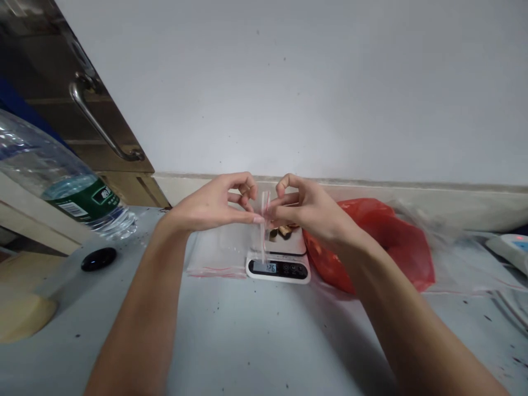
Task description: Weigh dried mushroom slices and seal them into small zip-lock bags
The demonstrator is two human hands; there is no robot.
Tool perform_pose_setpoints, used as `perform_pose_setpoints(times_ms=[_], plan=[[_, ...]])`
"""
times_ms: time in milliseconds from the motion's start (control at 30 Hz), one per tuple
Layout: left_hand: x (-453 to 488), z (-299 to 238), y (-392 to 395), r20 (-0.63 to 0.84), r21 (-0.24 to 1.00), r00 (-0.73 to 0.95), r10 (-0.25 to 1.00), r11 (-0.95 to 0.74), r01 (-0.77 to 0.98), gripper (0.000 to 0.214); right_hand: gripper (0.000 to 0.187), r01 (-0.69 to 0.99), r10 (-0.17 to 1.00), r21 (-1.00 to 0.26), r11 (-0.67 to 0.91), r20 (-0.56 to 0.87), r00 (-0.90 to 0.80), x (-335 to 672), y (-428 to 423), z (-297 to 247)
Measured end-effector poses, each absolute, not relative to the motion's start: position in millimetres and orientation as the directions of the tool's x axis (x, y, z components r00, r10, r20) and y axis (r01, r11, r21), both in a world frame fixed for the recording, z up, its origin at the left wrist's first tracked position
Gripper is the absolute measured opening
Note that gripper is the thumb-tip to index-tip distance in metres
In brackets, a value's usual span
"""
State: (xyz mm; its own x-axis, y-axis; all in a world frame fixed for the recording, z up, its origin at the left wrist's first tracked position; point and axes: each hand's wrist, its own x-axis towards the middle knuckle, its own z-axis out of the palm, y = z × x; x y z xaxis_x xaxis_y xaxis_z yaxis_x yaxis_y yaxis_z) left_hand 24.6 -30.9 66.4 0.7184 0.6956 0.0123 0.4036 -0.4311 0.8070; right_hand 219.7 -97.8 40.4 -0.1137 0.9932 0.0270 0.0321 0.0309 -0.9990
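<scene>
A clear zip-lock bag (263, 236) with a red-lined seal hangs upright between my two hands, over the front of a white digital kitchen scale (278, 275). My left hand (225, 202) pinches the bag's edge from the left, thumb at the seal. From the right, my right hand (303, 206) holds the seal edge with bent fingers. Brownish dried pieces (285, 232) lie on the scale's plate, partly hidden by my right hand. The lit display appears to read 126. Left of the scale lies a stack of clear zip-lock bags (218, 253).
A red plastic bag (396, 242) sits right of the scale, with crumpled clear plastic (462, 258) beyond it. On the left are a large water bottle (78, 187) and a black oval object (99, 259). A white wall (313, 99) rises behind the table.
</scene>
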Motion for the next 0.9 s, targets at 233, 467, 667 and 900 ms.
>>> perform_pose_setpoints(times_ms=[233,467,667,900], plan=[[28.2,66.2,-38.3,-0.01,0.64,0.732,0.681,-0.558,0.528,0.127,0.009,0.087,0.987,-0.983,0.162,0.159,-0.036,221.4,-95.1,38.6],[33.6,65.5,-42.9,-0.041,0.57,0.803,0.595,-0.646,0.507,0.136,0.018,0.026,0.998,-0.998,0.05,0.05,0.028,225.5,-97.1,37.9],[27.9,74.1,-44.1,-0.005,0.495,0.753,0.658,-0.652,0.574,0.094,0.006,0.199,0.989,-0.971,0.131,0.116,-0.088,230.1,-97.3,42.7],[16.3,73.3,-35.1,-0.24,0.369,0.626,0.743,-0.526,0.766,0.082,0.033,0.883,0.988,-0.463,0.082,0.157,-0.01,250.5,-89.1,31.4]])
